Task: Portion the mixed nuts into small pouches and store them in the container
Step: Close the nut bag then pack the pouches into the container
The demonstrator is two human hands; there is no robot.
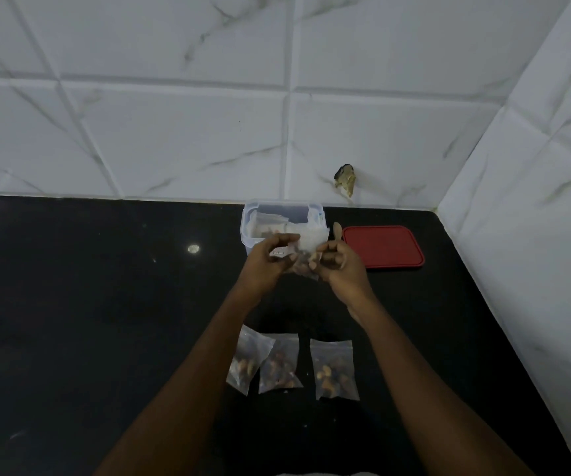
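On the black counter (105, 321) the open container (248, 231) stands far, three filled pouches (278, 364) near. Our left hand (270, 261) and right hand (340, 264) each pinch a side of a nut pouch (306, 261) just before it; we should press its seal fully closed.

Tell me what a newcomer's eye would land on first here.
The left hand and right hand pinch a small nut pouch at centre, before the clear container. Three filled pouches lie in a row on the black counter nearer the person; a red lid lies right of the container.
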